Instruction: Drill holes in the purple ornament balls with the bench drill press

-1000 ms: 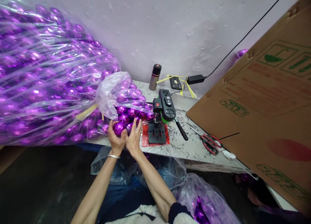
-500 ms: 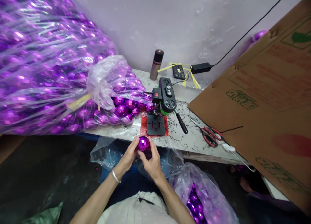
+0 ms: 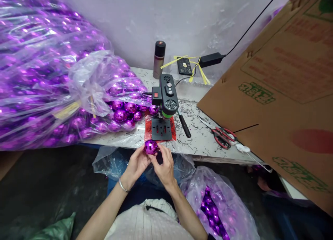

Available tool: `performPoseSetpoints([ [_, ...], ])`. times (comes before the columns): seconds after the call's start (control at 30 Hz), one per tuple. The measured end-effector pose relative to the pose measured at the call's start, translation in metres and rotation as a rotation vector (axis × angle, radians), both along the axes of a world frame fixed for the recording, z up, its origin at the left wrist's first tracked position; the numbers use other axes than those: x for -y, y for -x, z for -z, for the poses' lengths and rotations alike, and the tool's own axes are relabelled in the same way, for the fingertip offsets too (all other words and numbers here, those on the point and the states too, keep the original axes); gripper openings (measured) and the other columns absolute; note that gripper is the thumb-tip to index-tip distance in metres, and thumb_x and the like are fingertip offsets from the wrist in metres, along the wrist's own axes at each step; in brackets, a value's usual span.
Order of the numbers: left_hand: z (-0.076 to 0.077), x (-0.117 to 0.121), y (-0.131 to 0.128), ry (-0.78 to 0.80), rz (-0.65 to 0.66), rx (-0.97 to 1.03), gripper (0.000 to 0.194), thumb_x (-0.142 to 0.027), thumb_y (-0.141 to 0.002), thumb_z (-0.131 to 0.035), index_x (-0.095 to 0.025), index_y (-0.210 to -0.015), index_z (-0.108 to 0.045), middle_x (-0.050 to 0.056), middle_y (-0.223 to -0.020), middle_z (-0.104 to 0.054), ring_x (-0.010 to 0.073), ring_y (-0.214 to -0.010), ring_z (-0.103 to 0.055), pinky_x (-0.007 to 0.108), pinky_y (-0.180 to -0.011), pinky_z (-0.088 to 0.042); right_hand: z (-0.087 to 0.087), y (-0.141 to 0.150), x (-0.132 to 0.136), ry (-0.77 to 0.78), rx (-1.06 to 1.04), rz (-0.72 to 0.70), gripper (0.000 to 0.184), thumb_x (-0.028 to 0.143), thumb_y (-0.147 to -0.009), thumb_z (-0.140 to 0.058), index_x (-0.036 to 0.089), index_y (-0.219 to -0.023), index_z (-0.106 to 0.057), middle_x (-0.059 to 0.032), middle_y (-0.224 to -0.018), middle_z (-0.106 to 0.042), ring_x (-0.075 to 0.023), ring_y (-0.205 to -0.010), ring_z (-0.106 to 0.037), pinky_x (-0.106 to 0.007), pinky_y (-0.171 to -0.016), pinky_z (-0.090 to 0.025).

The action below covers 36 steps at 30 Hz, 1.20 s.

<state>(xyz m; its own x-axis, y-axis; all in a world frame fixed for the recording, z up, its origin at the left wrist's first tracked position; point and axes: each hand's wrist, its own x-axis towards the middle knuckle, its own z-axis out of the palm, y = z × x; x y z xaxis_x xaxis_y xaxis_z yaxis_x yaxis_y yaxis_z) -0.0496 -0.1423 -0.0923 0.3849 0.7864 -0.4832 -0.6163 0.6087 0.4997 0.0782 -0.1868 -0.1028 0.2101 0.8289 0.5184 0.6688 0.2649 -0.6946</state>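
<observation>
Both my hands meet around a shiny purple faceted ball (image 3: 151, 147), just in front of the table's near edge. My left hand (image 3: 137, 163), with a silver bangle at the wrist, has its fingers curled around the ball's left and under side. My right hand (image 3: 163, 163) grips the ball's right side with thumb and fingers; whether a small part sits between them I cannot make out. Directly beyond the ball stands a small black bench drill press (image 3: 168, 94) with a slotted base plate (image 3: 161, 129) on a red sheet. Its lever handle (image 3: 184, 126) points down to the right.
A huge clear bag of purple balls (image 3: 52, 76) fills the left. Scissors (image 3: 221, 135) and dark scraps lie on the table (image 3: 197, 142). A cardboard box (image 3: 273, 94) leans at right. Behind stand a spray can (image 3: 159, 59) and a power adapter (image 3: 212, 59). Another ball bag (image 3: 229, 198) sits below.
The ball has turned and sits slightly higher in my fingers, with more of it showing. My left hand has opened a little beneath it. The whole view has shifted slightly.
</observation>
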Motion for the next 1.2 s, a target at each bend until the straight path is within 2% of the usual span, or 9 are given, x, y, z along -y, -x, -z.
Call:
performPoseSetpoints([
  [0.1, -0.004, -0.003, 0.0, -0.012, -0.018, -0.026, 0.024, -0.031, -0.083, -0.077, -0.014, -0.099, -0.072, 0.007, -0.092, -0.078, 0.019, -0.078, -0.074, 0.031, -0.079, -0.061, -0.003, 0.001, -0.003, -0.029, 0.011, 0.002, 0.043, 0.031, -0.097, -0.063, 0.019, -0.139, -0.058, -0.0132, -0.117, -0.073, -0.0231, -0.107, -0.07, -0.041, -0.093, -0.063],
  [0.2, -0.005, -0.013, -0.004, -0.107, -0.08, -0.197, 0.031, -0.037, -0.08, -0.081, -0.017, -0.101, -0.071, 0.005, -0.095, -0.077, 0.0172, -0.081, -0.072, 0.028, -0.077, -0.059, -0.002, -0.001, -0.003, -0.04, -0.006, -0.016, 0.04, 0.028, -0.099, -0.06, 0.018, -0.138, -0.059, -0.0134, -0.117, -0.073, -0.0221, -0.109, -0.07, -0.038, -0.093, -0.063],
  [0.37, 0.001, -0.054, -0.022, -0.535, -0.226, -0.744, 0.056, -0.049, -0.079, -0.081, -0.02, -0.124, -0.064, 0.007, -0.115, -0.074, 0.0224, -0.105, -0.07, 0.035, -0.095, -0.055, 0.005, -0.013, 0.006, 0.0, -0.027, -0.058, 0.03, 0.023, -0.1, -0.057, 0.02, -0.129, -0.066, -0.0112, -0.111, -0.075, -0.0193, -0.105, -0.073, -0.033, -0.092, -0.064],
  [0.5, 0.011, -0.085, -0.037, -0.8, -0.155, -1.145, 0.055, -0.05, -0.08, -0.08, -0.019, -0.124, -0.065, 0.012, -0.117, -0.074, 0.0297, -0.108, -0.07, 0.046, -0.1, -0.052, 0.014, -0.023, 0.021, 0.07, -0.038, -0.084, 0.028, 0.021, -0.1, -0.055, 0.021, -0.124, -0.069, -0.0097, -0.106, -0.076, -0.0182, -0.098, -0.075, -0.031, -0.088, -0.064],
  [0.6, 0.014, -0.094, -0.042, -0.974, -0.081, -1.339, 0.052, -0.046, -0.082, -0.08, -0.019, -0.124, -0.066, 0.013, -0.116, -0.075, 0.0326, -0.11, -0.069, 0.051, -0.104, -0.049, 0.02, -0.029, 0.035, 0.113, -0.046, -0.074, 0.028, 0.022, -0.101, -0.054, 0.022, -0.124, -0.07, -0.0095, -0.105, -0.076, -0.0184, -0.096, -0.075, -0.031, -0.087, -0.065],
  [0.7, 0.011, -0.097, -0.045, -1.082, -0.041, -1.364, 0.051, -0.043, -0.082, -0.079, -0.019, -0.126, -0.065, 0.013, -0.119, -0.074, 0.0328, -0.114, -0.068, 0.049, -0.103, -0.05, 0.021, -0.036, 0.045, 0.133, -0.039, -0.054, 0.029, 0.023, -0.101, -0.053, 0.021, -0.124, -0.07, -0.0101, -0.104, -0.076, -0.0181, -0.093, -0.076, -0.031, -0.085, -0.065],
  [0.8, 0.008, -0.098, -0.046, -1.09, -0.04, -1.299, 0.051, -0.04, -0.08, -0.08, -0.02, -0.125, -0.066, 0.012, -0.12, -0.073, 0.0317, -0.114, -0.067, 0.046, -0.102, -0.052, 0.013, -0.046, 0.047, 0.127, -0.02, -0.033, 0.029, 0.022, -0.101, -0.053, 0.021, -0.125, -0.069, -0.0101, -0.105, -0.076, -0.0174, -0.088, -0.076, -0.029, -0.082, -0.066],
  [0.97, 0.006, -0.099, -0.049, -1.042, -0.069, -1.151, 0.051, -0.041, -0.078, -0.082, -0.023, -0.124, -0.068, 0.01, -0.121, -0.069, 0.0309, -0.116, -0.064, 0.044, -0.105, -0.05, -0.018, -0.07, 0.026, 0.004, 0.059, 0.019, 0.029, 0.017, -0.098, -0.058, 0.022, -0.124, -0.07, -0.0099, -0.105, -0.076, -0.0173, -0.09, -0.076, -0.029, -0.081, -0.066],
  [1.2, 0.02, -0.102, -0.058, -1.032, -0.039, -1.085, 0.061, -0.048, -0.07, -0.09, -0.023, -0.121, -0.07, 0.012, -0.126, -0.067, 0.0343, -0.124, -0.06, 0.052, -0.115, -0.041, -0.066, -0.097, -0.013, -0.206, 0.093, 0.118, 0.038, 0.011, -0.095, -0.061, 0.024, -0.131, -0.066, -0.01, -0.109, -0.074, -0.0173, -0.091, -0.074, -0.03, -0.078, -0.066],
])
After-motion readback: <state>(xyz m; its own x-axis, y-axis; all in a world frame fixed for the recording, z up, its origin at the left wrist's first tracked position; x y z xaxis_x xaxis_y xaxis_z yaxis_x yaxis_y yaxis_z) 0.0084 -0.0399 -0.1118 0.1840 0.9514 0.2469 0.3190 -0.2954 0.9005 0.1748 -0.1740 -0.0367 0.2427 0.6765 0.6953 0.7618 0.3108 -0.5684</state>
